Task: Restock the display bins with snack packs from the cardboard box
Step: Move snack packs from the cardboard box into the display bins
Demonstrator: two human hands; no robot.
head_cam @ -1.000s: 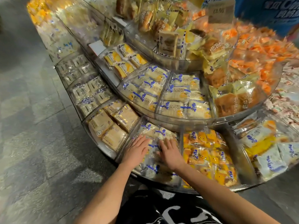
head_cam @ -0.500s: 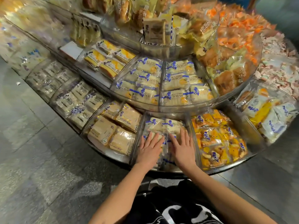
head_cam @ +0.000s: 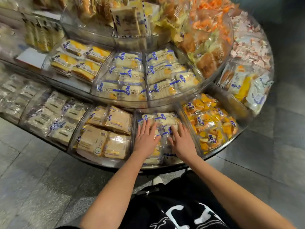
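Just below the camera, two bare forearms reach out over a black printed top (head_cam: 173, 212) and the grey tiled floor (head_cam: 33, 179). The left hand (head_cam: 146, 139) and right hand (head_cam: 183, 141) lie side by side, fingers straight and spread, palms pressed flat on the snack packs (head_cam: 162, 119) in the middle bin (head_cam: 133, 129) of the counter's lower tier. Neither hand grips anything. Compared with a second ago, the hands have kept to this bin and crept only a little toward its back row, so the packs look already placed and are being flattened and evened out, not added to. That suggests this bin is nearly done. The cardboard box is out of view, so what remains to load cannot be told. Beside the bin sit tan cake packs (head_cam: 105, 134) on the left and orange packs (head_cam: 212, 123) on the right. Further back, the upper tier holds blue-labelled packs (head_cam: 125, 80) — already in neat rows — and above those the piled bags blur.
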